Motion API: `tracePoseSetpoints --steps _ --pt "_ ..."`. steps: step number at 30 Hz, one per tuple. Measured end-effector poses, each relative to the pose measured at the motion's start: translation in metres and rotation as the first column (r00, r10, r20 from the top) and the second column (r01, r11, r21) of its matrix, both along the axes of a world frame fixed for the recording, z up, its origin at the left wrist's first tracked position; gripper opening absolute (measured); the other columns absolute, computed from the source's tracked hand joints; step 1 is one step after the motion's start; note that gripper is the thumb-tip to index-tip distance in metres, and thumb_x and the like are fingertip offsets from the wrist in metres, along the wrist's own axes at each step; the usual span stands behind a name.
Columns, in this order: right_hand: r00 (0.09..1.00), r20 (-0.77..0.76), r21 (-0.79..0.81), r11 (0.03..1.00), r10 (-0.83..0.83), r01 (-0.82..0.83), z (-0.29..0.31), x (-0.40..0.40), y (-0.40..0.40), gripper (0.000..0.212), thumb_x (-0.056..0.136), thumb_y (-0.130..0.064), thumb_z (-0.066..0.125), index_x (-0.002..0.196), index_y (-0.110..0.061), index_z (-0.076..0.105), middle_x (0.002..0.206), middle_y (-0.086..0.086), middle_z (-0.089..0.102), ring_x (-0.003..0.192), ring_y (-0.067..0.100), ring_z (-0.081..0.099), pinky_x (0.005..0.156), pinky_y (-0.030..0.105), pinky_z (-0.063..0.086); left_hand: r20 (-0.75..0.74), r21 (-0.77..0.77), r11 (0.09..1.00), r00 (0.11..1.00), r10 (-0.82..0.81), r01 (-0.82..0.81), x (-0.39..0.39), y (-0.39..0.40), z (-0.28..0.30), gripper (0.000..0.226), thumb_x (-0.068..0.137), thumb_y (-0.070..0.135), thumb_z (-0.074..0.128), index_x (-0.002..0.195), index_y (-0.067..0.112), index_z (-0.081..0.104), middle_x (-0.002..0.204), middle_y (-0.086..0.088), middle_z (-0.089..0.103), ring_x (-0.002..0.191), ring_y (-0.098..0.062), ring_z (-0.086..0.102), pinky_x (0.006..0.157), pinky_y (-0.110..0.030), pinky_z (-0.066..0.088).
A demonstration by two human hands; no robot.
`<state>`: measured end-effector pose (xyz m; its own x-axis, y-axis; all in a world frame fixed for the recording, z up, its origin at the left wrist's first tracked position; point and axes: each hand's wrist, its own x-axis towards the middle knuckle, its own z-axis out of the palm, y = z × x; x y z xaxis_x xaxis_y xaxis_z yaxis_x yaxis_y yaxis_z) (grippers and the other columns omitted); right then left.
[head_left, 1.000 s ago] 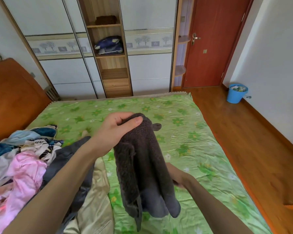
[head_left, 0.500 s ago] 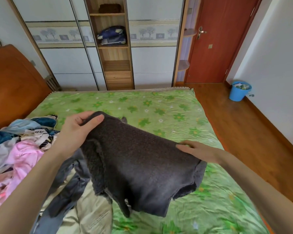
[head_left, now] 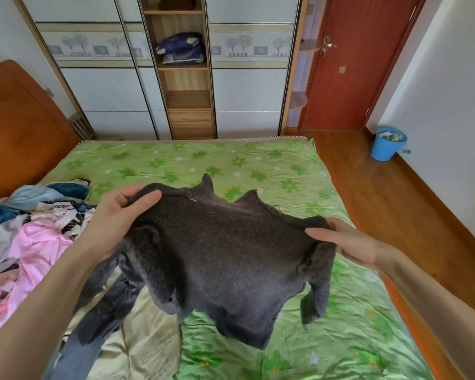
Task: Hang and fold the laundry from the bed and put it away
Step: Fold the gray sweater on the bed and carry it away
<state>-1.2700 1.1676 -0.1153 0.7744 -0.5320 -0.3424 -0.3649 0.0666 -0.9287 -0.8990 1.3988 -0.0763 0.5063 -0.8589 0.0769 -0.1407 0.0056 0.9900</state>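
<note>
A dark grey fuzzy sweater [head_left: 225,259] hangs spread out above the bed [head_left: 258,165] with its green flowered sheet. My left hand [head_left: 121,215] pinches its left shoulder, thumb on top. At the sweater's right shoulder my right hand [head_left: 348,242] holds the edge, thumb over the fabric and fingers underneath. Both sleeves dangle down. A heap of mixed laundry [head_left: 30,229], pink, blue and white, lies on the left of the bed. Dark grey trousers [head_left: 104,311] and beige trousers [head_left: 143,349] lie below the sweater.
A white wardrobe with sliding doors stands beyond the bed; its open wooden shelf column [head_left: 187,102] holds a folded blue item [head_left: 180,49]. A red door [head_left: 359,61] is at the right, a blue bucket [head_left: 387,144] on the wooden floor. The brown headboard [head_left: 19,127] is at left.
The sweater, bunched and hanging from my left hand a second ago, has been drawn out wide. My right hand moved right to the other shoulder and now holds it.
</note>
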Motion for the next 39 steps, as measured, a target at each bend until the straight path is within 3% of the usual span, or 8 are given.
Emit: tracePoseSetpoints --steps 4,10,18,21,25,32,34,39 --pt "0.991 -0.121 -0.144 0.987 0.05 -0.067 0.016 -0.006 -0.005 0.031 0.099 -0.034 0.068 0.124 -0.016 0.073 0.116 -0.001 0.078 0.108 0.019 0.074 0.097 0.039 0.059 0.023 0.054 0.998 0.999 -0.022 0.02 0.01 0.005 0.001 0.027 0.086 0.035 0.076 0.102 0.013 0.082 0.105 -0.017 0.078 0.099 -0.035 0.075 0.085 -0.039 0.061" --pt "0.99 0.006 -0.321 0.937 -0.143 0.137 0.037 -0.004 -0.037 0.023 0.1 -0.028 0.066 0.111 -0.014 0.08 0.106 0.003 0.081 0.101 0.022 0.076 0.094 0.045 0.06 0.215 0.15 0.985 0.975 0.055 -0.089 0.033 -0.01 -0.01 0.011 0.089 0.031 0.075 0.092 0.024 0.084 0.092 -0.005 0.08 0.086 -0.019 0.076 0.075 -0.029 0.061" --pt "0.953 0.13 -0.619 0.728 -0.275 0.295 0.08 0.041 -0.098 0.011 0.091 -0.024 0.079 0.082 -0.019 0.08 0.077 -0.003 0.078 0.071 0.007 0.072 0.064 0.023 0.056 0.472 0.108 0.985 0.879 0.071 -0.137 0.068 -0.088 0.03 0.027 0.098 0.031 0.072 0.091 0.005 0.078 0.077 0.003 0.075 0.067 0.0 0.064 0.06 -0.011 0.045" --pt "0.926 0.226 -0.711 0.599 -0.301 0.368 0.097 0.05 -0.121 0.027 0.093 -0.026 0.079 0.077 -0.005 0.071 0.079 0.019 0.072 0.069 0.013 0.061 0.068 0.035 0.049 0.604 0.014 0.991 0.791 0.098 -0.134 0.077 -0.11 0.054 0.032 0.1 0.033 0.07 0.091 0.003 0.075 0.087 -0.016 0.075 0.072 -0.008 0.062 0.068 -0.025 0.051" --pt "0.901 0.292 -0.772 0.477 -0.321 0.42 0.118 0.039 -0.128 0.024 0.094 -0.035 0.077 0.081 -0.016 0.069 0.073 -0.002 0.067 0.069 0.01 0.059 0.071 0.034 0.049 0.632 -0.097 0.985 0.756 0.17 -0.14 0.07 -0.117 0.069 0.03 0.103 0.03 0.067 0.094 0.002 0.073 0.089 -0.02 0.073 0.077 -0.016 0.062 0.072 -0.032 0.05" --pt "0.973 0.158 -0.853 0.474 -0.168 0.22 0.113 -0.008 -0.076 0.029 0.094 -0.047 0.069 0.084 -0.02 0.07 0.076 -0.008 0.069 0.069 0.012 0.066 0.062 0.03 0.052 0.644 -0.09 0.992 0.755 0.124 -0.085 0.038 -0.071 0.05 0.025 0.101 0.033 0.067 0.094 0.01 0.076 0.088 -0.004 0.076 0.081 -0.013 0.07 0.074 -0.031 0.052" --pt "0.995 0.029 -0.928 0.368 -0.098 0.063 0.108 -0.027 -0.059 0.029 0.102 -0.059 0.055 0.088 -0.034 0.061 0.073 -0.009 0.065 0.065 0.013 0.064 0.059 0.037 0.05 0.679 -0.05 0.998 0.732 0.063 -0.04 0.028 -0.052 0.045 0.028 0.1 0.038 0.064 0.091 0.014 0.075 0.081 0.005 0.073 0.076 -0.007 0.066 0.071 -0.028 0.05" --pt "0.994 -0.106 -0.936 0.334 0.022 -0.107 0.111 -0.065 -0.026 0.017 0.104 -0.054 0.048 0.094 -0.042 0.053 0.064 -0.009 0.061 0.052 0.008 0.061 0.049 0.034 0.049 0.739 0.057 0.998 0.67 -0.069 0.039 0.019 -0.015 0.053 0.04 0.102 0.046 0.063 0.084 0.011 0.069 0.075 -0.002 0.067 0.072 -0.018 0.063 0.068 -0.038 0.046"
